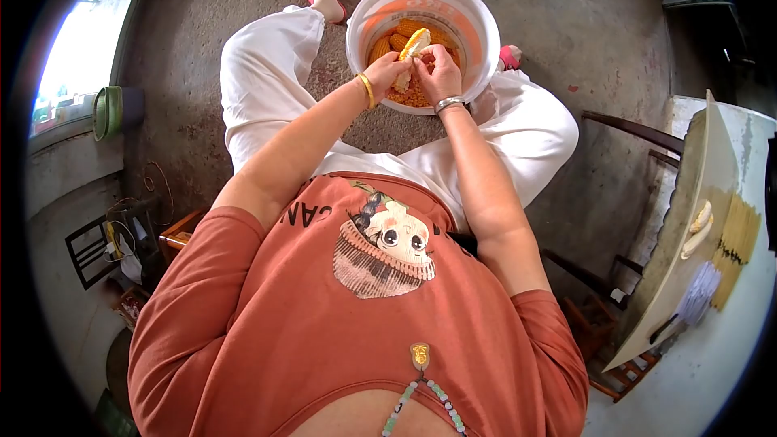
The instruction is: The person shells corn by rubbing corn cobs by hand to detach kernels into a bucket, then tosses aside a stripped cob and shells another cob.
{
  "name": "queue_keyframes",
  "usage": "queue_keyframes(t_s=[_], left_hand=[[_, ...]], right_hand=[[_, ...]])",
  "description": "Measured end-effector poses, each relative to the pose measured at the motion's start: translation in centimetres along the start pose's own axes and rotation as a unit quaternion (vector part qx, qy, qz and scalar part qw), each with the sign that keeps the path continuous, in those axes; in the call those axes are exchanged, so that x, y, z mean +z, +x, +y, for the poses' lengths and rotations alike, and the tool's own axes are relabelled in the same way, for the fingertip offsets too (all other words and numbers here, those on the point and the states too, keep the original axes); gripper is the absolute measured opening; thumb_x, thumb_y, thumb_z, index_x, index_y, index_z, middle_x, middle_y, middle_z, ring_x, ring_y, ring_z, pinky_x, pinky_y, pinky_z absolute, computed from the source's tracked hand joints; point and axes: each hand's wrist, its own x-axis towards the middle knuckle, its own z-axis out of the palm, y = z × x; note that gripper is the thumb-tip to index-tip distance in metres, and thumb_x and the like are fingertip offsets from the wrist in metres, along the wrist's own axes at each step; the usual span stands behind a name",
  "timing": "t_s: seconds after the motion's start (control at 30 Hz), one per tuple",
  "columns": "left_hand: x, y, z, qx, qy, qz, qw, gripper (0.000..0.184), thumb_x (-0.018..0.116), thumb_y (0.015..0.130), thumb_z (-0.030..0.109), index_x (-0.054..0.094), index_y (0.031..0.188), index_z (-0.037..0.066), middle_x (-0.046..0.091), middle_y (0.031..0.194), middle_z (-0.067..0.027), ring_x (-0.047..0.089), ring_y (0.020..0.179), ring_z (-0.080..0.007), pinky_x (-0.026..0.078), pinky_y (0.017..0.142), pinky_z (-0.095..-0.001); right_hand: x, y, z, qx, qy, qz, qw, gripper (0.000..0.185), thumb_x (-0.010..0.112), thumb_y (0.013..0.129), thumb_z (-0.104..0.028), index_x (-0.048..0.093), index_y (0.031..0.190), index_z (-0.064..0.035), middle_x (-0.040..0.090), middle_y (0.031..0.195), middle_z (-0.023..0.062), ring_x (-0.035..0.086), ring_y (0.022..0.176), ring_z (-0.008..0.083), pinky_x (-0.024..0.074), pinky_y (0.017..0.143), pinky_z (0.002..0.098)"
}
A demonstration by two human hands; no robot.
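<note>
A partly stripped corn cob (416, 40), yellow kernels on one side and pale core on the other, is tilted over a white bucket (490, 40). My left hand (384, 74), below a gold bracelet, is closed around its lower part. Against the cob's near side, the fingers of my right hand (442, 73) are bent and pressed together; a silver bracelet circles that wrist. What lies under those fingertips is hidden. Inside the bucket, several yellow corn cobs (379, 49) rest toward the far side, and loose kernels (411, 97) cover the nearer part.
My legs in white trousers (271, 73) spread either side of the bucket on the concrete floor (615, 48). At right, a board (647, 307) stands near pale cob-like pieces (698, 231) and a bundle of thin sticks (735, 235). A green container (107, 113) is by the window.
</note>
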Motion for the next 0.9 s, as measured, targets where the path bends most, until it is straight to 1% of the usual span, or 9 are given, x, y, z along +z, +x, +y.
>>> queue_keyframes(t_s=[0.1, 0.2, 0.3, 0.4, 0.5, 0.6, 0.7, 0.8, 0.9], left_hand=[[-0.6, 0.3, -0.1, -0.028, 0.014, -0.016, 0.999, 0.025, 0.052, 0.093, 0.026, 0.049, 0.107, 0.006, 0.056, 0.102, -0.0057, 0.057, 0.094, -0.0165, 0.05, 0.082, -0.0353], [-0.9, 0.4, -0.3, -0.028, -0.02, -0.039, 0.999, 0.024, 0.051, 0.093, 0.026, 0.05, 0.107, 0.006, 0.056, 0.102, -0.0058, 0.057, 0.095, -0.0168, 0.049, 0.085, -0.0362], [-1.0, 0.3, -0.2, -0.04, -0.026, -0.046, 0.998, 0.024, 0.051, 0.093, 0.026, 0.05, 0.107, 0.006, 0.056, 0.102, -0.0058, 0.057, 0.094, -0.0173, 0.05, 0.084, -0.0365], [-0.9, 0.0, 0.1, -0.045, -0.032, -0.054, 0.997, 0.025, 0.048, 0.095, 0.027, 0.05, 0.108, 0.006, 0.057, 0.102, -0.0061, 0.058, 0.093, -0.018, 0.05, 0.083, -0.0368], [-0.8, -0.2, 0.5, -0.052, -0.07, -0.043, 0.995, 0.026, 0.044, 0.096, 0.027, 0.05, 0.111, 0.006, 0.057, 0.101, -0.0064, 0.058, 0.09, -0.0191, 0.051, 0.081, -0.0378], [-1.0, -0.5, 0.9, -0.066, -0.109, -0.021, 0.992, 0.028, 0.042, 0.097, 0.027, 0.049, 0.114, 0.006, 0.057, 0.102, -0.0067, 0.058, 0.09, -0.0198, 0.051, 0.08, -0.0391], [-1.5, 0.1, 0.5, -0.055, -0.114, -0.037, 0.991, 0.029, 0.039, 0.097, 0.028, 0.049, 0.115, 0.007, 0.057, 0.104, -0.007, 0.058, 0.092, -0.0202, 0.051, 0.081, -0.0403], [-0.9, -0.1, 0.5, -0.051, -0.116, -0.024, 0.992, 0.031, 0.037, 0.098, 0.029, 0.048, 0.117, 0.007, 0.056, 0.106, -0.0073, 0.058, 0.095, -0.0203, 0.05, 0.082, -0.0405], [-1.0, 0.2, 0.1, -0.039, -0.096, -0.036, 0.994, 0.032, 0.037, 0.098, 0.03, 0.047, 0.119, 0.007, 0.056, 0.107, -0.0073, 0.057, 0.096, -0.0204, 0.05, 0.083, -0.0409]], right_hand=[[0.0, 0.1, 0.5, 0.005, -0.009, -0.022, 1.0, 0.015, 0.062, 0.079, -0.016, 0.053, 0.088, -0.0083, 0.06, 0.085, 0.0117, 0.059, 0.078, 0.03, 0.0474, 0.069, 0.0394], [-0.1, 0.1, 0.4, -0.014, -0.024, -0.022, 0.999, 0.014, 0.061, 0.08, -0.014, 0.052, 0.089, -0.0083, 0.06, 0.084, 0.0119, 0.06, 0.078, 0.0303, 0.0475, 0.069, 0.0392], [-0.2, 0.1, 0.1, 0.0, -0.003, -0.046, 0.999, 0.014, 0.06, 0.079, -0.014, 0.051, 0.089, -0.0084, 0.06, 0.083, 0.0128, 0.059, 0.078, 0.0317, 0.0475, 0.069, 0.0396], [-0.5, 0.1, 0.0, 0.034, -0.042, -0.066, 0.996, 0.017, 0.058, 0.079, -0.018, 0.051, 0.091, -0.0082, 0.06, 0.083, 0.0139, 0.059, 0.079, 0.0331, 0.0475, 0.07, 0.0411], [0.3, 0.1, 0.6, 0.069, -0.073, -0.09, 0.991, 0.018, 0.057, 0.08, -0.022, 0.053, 0.088, -0.0075, 0.06, 0.083, 0.0149, 0.059, 0.078, 0.0343, 0.0474, 0.071, 0.0427], [0.3, 0.1, 1.0, 0.012, -0.07, -0.086, 0.994, 0.021, 0.056, 0.08, -0.027, 0.055, 0.085, -0.0064, 0.061, 0.084, 0.0151, 0.059, 0.077, 0.0338, 0.0475, 0.071, 0.0435], [-0.3, 0.1, -0.1, 0.009, -0.058, -0.053, 0.997, 0.021, 0.058, 0.081, -0.026, 0.056, 0.083, -0.0051, 0.061, 0.084, 0.0147, 0.06, 0.075, 0.0325, 0.0481, 0.069, 0.0415], [-0.7, 0.0, -1.2, 0.012, 0.006, -0.079, 0.997, 0.021, 0.06, 0.082, -0.025, 0.056, 0.085, -0.0044, 0.062, 0.085, 0.0143, 0.061, 0.074, 0.0309, 0.0487, 0.068, 0.039], [-0.3, -0.2, -0.6, -0.012, -0.01, -0.072, 0.997, 0.02, 0.063, 0.082, -0.023, 0.057, 0.088, -0.0051, 0.064, 0.083, 0.0123, 0.063, 0.072, 0.0262, 0.0503, 0.066, 0.0339]])
